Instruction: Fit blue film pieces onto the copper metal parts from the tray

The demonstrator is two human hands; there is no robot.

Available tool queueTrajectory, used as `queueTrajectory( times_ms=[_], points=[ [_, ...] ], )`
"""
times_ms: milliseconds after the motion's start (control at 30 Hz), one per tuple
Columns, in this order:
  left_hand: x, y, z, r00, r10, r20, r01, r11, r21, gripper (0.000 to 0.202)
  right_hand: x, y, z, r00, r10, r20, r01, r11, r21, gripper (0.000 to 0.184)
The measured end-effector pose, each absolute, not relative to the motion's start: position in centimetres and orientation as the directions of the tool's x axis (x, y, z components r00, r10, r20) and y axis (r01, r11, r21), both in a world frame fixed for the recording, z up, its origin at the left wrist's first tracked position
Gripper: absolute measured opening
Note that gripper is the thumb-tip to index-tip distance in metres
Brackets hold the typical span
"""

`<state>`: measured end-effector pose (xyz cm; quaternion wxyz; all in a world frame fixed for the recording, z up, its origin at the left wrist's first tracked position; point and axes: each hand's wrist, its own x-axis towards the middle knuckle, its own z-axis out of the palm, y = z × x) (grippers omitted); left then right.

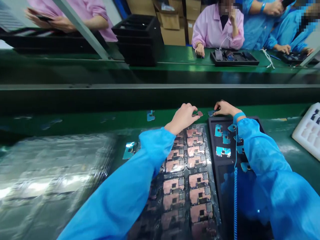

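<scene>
Between the thumb and fingers of my left hand [184, 116] is a small copper-coloured circuit board [199, 113], just past the far edge of a clear plastic tray [186, 166]. That tray holds rows of similar copper-faced boards. My right hand [224, 108] pinches a dark blue circuit board [211, 113] at the green bench surface, beyond a black tray [228, 162]. Several blue-faced boards [223, 152] lie in the black tray, partly covered by my right sleeve. A coiled blue cord [235, 200] hangs from the band [239, 116] on my right wrist.
Stacked clear trays [57, 180] stand at the left. Loose blue boards [150, 115] lie on the green bench. A white moulded tray [308, 131] sits at the far right. Across a raised ledge, co-workers sit behind black trays [236, 62] and a black bin stack [140, 40].
</scene>
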<state>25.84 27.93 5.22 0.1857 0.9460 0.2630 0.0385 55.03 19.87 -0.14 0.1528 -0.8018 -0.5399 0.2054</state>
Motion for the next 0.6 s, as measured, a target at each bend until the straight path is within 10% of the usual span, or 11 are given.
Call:
queueTrajectory(
  times_ms=[333,600],
  points=[
    [32.6,32.2,1.1,0.829,0.478,-0.29,0.559,-0.697,0.45,0.046,54.0,16.1,2.2,0.552,0.814,-0.18,0.446,-0.471,-0.761,0.034],
    [30.5,30.8,6.9,0.838,0.507,-0.202,0.534,-0.686,0.494,0.035,47.9,2.5,10.7,0.607,0.795,0.0,0.174,-0.133,-0.976,0.044]
  ],
)
